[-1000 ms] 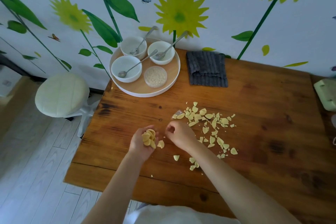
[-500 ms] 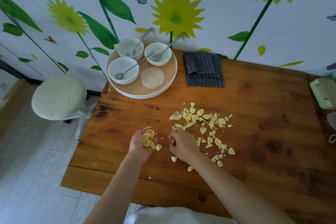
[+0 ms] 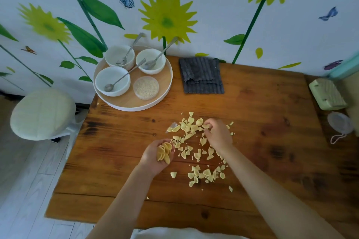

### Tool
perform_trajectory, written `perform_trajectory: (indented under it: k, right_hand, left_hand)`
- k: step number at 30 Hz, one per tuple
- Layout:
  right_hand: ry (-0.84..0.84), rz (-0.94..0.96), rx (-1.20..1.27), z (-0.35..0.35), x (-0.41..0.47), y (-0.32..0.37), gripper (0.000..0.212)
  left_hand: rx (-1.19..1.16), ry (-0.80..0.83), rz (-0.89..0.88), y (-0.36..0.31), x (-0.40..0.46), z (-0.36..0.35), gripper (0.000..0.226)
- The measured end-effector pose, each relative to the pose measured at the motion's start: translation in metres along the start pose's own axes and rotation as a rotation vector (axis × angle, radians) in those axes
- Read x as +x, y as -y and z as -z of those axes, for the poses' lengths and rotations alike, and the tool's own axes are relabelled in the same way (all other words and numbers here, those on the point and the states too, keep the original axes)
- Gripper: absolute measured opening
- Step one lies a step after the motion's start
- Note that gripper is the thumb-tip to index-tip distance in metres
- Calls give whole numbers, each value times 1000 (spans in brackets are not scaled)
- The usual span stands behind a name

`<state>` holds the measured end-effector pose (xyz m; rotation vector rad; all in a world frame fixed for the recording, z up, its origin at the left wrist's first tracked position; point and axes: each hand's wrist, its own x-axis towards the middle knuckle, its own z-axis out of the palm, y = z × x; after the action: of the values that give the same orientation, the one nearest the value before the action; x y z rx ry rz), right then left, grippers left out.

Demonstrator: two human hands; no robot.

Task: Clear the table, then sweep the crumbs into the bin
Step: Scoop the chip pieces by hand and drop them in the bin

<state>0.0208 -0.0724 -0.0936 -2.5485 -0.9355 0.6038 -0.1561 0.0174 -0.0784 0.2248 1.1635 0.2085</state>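
Cupping crumbs [image 3: 164,153], hands [image 3: 154,156] half-curled.

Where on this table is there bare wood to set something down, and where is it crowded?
Bare: the right half of the table, between the grey cloth and the front edge; also the left strip below the round tray. Crowded: the middle, where chip pieces lie scattered around the left hand and right hand.

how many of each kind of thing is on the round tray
white bowls: 3
spoons: 3, one in each bowl
small clear tub of grains: 1
total: 7 on the tray
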Motion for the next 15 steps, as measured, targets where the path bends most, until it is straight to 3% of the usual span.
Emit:
perform_trajectory:
  k: [4, 10, 12, 15]
  right_hand:
    - [57, -41, -127, 4, 18, -10, 27]
    - [66, -65, -113, 0, 22, -2, 12]
    - [63, -48, 13, 5, 16, 5, 15]
    - [315, 89, 309, 15, -4, 27, 21]
  left_hand:
    - [-10, -9, 2, 0, -1, -1, 26]
    - [-6, 12, -1, -5, 5, -5, 25]
    - [-2, 44, 7, -7, 8, -9, 25]
    - [10, 111, 40, -6, 13, -19, 32]
